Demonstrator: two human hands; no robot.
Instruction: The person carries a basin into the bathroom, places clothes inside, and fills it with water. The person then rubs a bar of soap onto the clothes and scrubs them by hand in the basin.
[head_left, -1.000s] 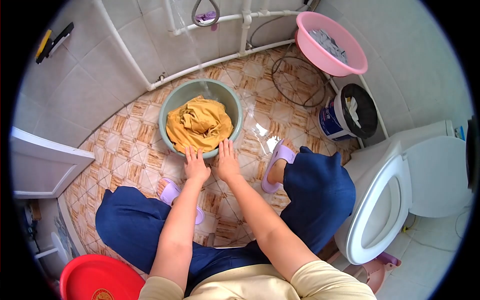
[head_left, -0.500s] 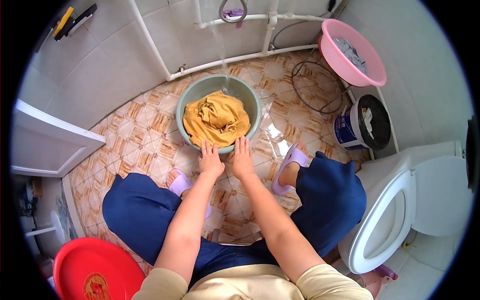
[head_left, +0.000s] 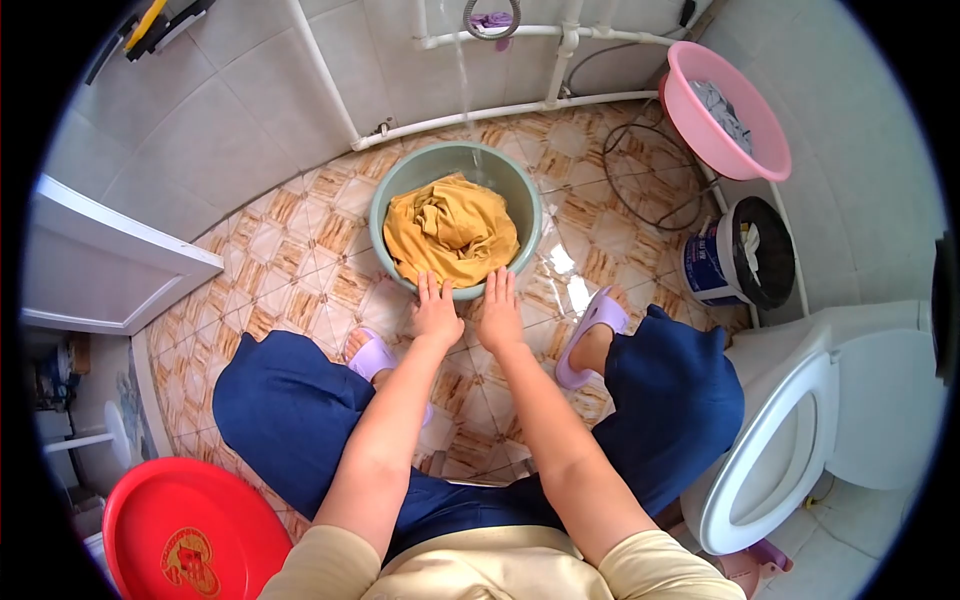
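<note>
"While looking down through the head view, what to note about the hands?"

"See left hand (head_left: 437, 316) and right hand (head_left: 500, 314), both open, fingers straight, fingertips at the near rim of a grey-green basin (head_left: 523, 203). Gripping nothing visible; can't tell how firmly pressing."

"And the mustard-yellow cloth (head_left: 450, 230)?"

"Heaped inside the basin, closer to the near rim than the far. Limp, matte, bunched into swirling folds around a shallow hollow. Inside the far rim, falling: a thin, clear water stream (head_left: 464, 80)."

"How best to steady such a smooth, round shape?"

"Probably with light, even pressure from both sides of the near rim. Beware of sliding on glossy, patterned floor tiles (head_left: 580, 225), wet-looking beside the basin's right edge."
</note>
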